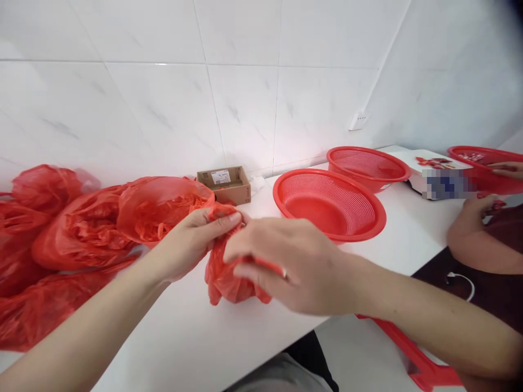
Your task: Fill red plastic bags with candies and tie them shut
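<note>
Along the left of the desk (171, 337): a heap of red plastic bags (81, 239), with one bag, its mouth spread wide (167, 196), just behind the left wrist.
Left hand (192, 242): clamped on the gathered neck of the held bag, thumb pressed along the top.
Held bag (223, 277): red plastic, between the two hands and directly in front of the wearer; its neck is up at the left thumb and its fuller body hangs below, so its long axis runs steeply down from the left fingertips. Whether its underside touches the desk, I cannot tell.
Behind the bag: a small open cardboard box (235, 195) near the wall.
Right hand (298, 261): over the bag's right side, lower than the left thumb, thumb parted from the fingers with red plastic between; blurred, so I cannot tell whether it grips.
Nearer hand: left at the neck, right at the body.
Beyond the right hand: an oval red basket (292, 190), then another basket (363, 160) behind it.
Far right: a co-worker's hand (510, 170) at a further red basket (466, 154).
</note>
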A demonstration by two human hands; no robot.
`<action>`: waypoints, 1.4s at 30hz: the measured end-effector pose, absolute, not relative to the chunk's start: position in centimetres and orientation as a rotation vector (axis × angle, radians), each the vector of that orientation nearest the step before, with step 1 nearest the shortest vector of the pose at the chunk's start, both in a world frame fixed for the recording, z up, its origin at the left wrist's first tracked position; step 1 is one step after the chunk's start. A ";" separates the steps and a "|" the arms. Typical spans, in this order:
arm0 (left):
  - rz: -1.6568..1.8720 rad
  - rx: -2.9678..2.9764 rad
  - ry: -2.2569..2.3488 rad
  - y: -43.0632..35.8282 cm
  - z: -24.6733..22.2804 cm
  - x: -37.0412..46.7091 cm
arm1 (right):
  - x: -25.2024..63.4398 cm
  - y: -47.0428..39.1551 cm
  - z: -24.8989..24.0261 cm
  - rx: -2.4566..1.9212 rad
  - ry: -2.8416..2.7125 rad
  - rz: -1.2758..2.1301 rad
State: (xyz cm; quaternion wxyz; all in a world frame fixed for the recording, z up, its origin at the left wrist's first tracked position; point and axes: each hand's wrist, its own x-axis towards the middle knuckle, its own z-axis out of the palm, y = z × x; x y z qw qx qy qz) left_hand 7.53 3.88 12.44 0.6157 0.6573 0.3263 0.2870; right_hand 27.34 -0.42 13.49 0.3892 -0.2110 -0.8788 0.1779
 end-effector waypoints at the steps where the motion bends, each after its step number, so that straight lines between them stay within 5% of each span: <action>1: 0.609 1.571 0.759 3.8 12.5 7.4 | 27.2 -0.5 13.3 -0.498 -2.244 0.404; 7: 0.659 2.040 1.026 3.3 11.4 7.5 | 26.7 2.5 10.6 -0.770 -1.928 0.845; 15: 1.180 2.748 1.168 3.6 8.1 7.4 | 26.4 5.4 6.6 -0.802 -1.936 1.264; 26: 0.918 1.788 1.401 1.8 5.6 3.6 | 30.8 3.4 4.1 -1.188 -2.131 0.342; 34: 1.472 1.247 1.563 0.4 -1.2 5.7 | 27.8 2.9 -0.1 -1.376 -1.706 0.543; 42: 1.224 1.524 1.781 1.4 -3.5 8.0 | 24.0 3.3 -4.6 -1.516 -1.835 0.464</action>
